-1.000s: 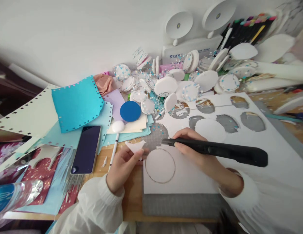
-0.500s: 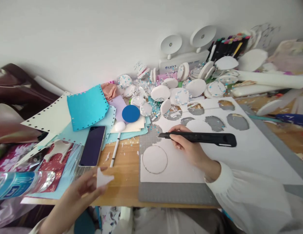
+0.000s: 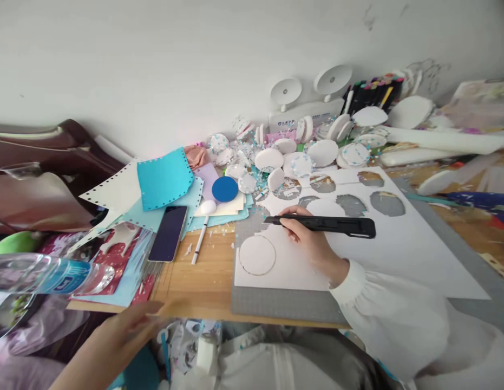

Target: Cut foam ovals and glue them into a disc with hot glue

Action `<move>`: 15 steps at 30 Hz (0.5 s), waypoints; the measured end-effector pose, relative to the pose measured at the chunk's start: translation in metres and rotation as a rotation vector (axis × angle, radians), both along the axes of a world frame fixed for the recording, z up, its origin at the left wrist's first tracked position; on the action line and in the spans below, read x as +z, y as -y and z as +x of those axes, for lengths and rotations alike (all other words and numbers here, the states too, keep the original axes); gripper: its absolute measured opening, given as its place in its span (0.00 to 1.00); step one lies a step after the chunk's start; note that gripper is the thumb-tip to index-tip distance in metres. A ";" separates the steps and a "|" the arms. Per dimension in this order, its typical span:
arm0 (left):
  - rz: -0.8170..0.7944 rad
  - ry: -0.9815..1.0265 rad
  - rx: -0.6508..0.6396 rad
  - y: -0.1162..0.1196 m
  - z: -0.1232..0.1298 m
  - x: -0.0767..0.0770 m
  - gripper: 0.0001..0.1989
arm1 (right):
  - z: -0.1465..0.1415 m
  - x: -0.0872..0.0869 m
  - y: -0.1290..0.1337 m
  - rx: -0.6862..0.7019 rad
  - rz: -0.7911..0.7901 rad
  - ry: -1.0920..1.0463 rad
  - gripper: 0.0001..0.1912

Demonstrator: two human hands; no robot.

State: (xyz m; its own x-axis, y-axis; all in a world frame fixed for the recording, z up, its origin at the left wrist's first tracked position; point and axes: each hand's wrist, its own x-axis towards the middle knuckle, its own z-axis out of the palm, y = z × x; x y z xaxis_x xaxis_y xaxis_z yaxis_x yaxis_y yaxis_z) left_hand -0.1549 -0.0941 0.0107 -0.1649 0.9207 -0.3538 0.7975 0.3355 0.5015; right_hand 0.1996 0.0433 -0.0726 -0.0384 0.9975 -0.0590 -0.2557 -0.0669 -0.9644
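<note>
My right hand (image 3: 311, 246) grips a black utility knife (image 3: 341, 225), its blade pointing left. The hand is over a white foam-like sheet (image 3: 377, 260) with several round holes cut through it. On the sheet's left part, a drawn circle (image 3: 257, 255) lies below the blade. Underneath, a grey cutting mat (image 3: 292, 304) shows along the sheet's edges and through the holes. My left hand (image 3: 124, 333) is low at the left, by the table's front edge. Its fingers are stretched out and partly blurred, with no scrap visible in them.
White discs (image 3: 269, 159) are piled at the back before a two-headed lamp (image 3: 308, 114) and markers (image 3: 369, 97). Left stand coloured papers (image 3: 166, 179), a phone (image 3: 168, 234), a pen (image 3: 200, 241) and a blue disc (image 3: 224, 189). A water bottle (image 3: 65, 275) lies at far left.
The white scrap that was in my left hand is no longer visible there, and that hand has dropped below the table edge. The view has shifted; my right hand still holds the knife.
</note>
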 end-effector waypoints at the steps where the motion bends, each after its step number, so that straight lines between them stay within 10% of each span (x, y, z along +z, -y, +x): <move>1: 0.007 0.039 -0.034 -0.008 0.015 0.004 0.17 | 0.000 0.000 0.000 -0.004 0.004 0.002 0.09; 8: 0.306 0.326 -0.209 -0.071 0.118 -0.035 0.18 | 0.002 -0.003 0.002 -0.041 0.041 0.039 0.09; 15: 0.301 0.155 -0.272 -0.106 0.151 -0.062 0.22 | 0.004 -0.008 0.001 -0.125 0.067 0.115 0.08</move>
State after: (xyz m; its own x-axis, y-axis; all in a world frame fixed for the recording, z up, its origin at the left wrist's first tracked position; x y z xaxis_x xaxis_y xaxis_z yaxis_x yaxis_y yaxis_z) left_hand -0.0037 0.0119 -0.0509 0.1322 0.9891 -0.0641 0.7440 -0.0563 0.6658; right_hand 0.2032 0.0424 -0.0809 0.0895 0.9959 0.0112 -0.1461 0.0242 -0.9890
